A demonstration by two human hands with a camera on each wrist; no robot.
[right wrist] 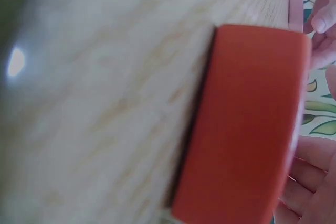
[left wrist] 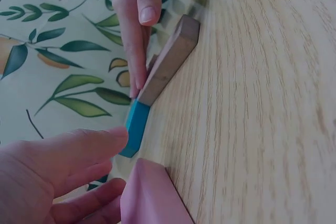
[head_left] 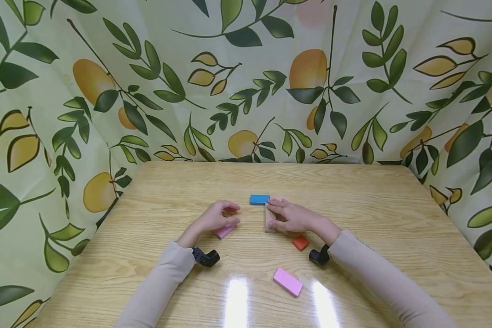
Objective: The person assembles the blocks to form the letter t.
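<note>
My left hand (head_left: 219, 216) is beside a pink block (head_left: 225, 231), thumb and fingers apart; the left wrist view has this block (left wrist: 155, 195) just right of the fingers. Over on the right, my right hand (head_left: 293, 215) touches a plain wooden block (head_left: 269, 222) with its fingers nearly straight. That wooden block (left wrist: 170, 61) meets the end of a blue block (left wrist: 136, 127), and the right fingers (left wrist: 137, 59) lie along its side. A pale block (head_left: 280, 198), partly hidden, shows behind the right fingers.
An orange-red block (head_left: 300, 242) lies close to the right wrist and looms large in the right wrist view. Nearer me is another pink block (head_left: 288, 282). The wooden table (head_left: 180, 182) ends at a leaf-patterned cloth (head_left: 246, 91).
</note>
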